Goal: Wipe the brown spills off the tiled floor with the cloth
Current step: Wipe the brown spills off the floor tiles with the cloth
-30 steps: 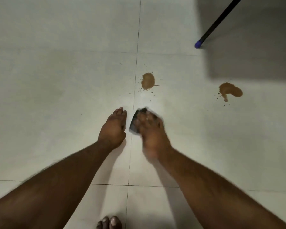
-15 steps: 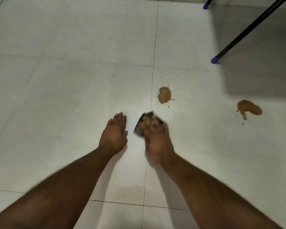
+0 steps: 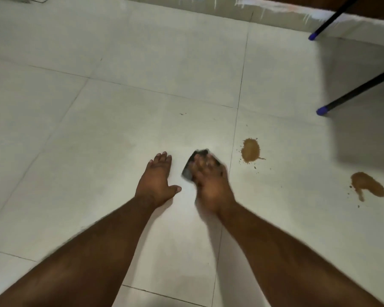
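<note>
The cloth (image 3: 192, 166) was dark and crumpled, blurred, lying on the floor (image 3: 98, 134) under the fingers of the right hand (image 3: 211, 182), which pressed it down. The left hand (image 3: 156, 182) lay flat on the tile, fingers straight, holding nothing. Two brown spills (image 3: 250, 150) (image 3: 367, 186) remained to the right of the cloth. Compared with half a second before, the view had shifted, and both spills appeared further right. Pale tiles reached a far wall (image 3: 231, 9); two black legs (image 3: 359, 90) with blue tips stood far right.
</note>
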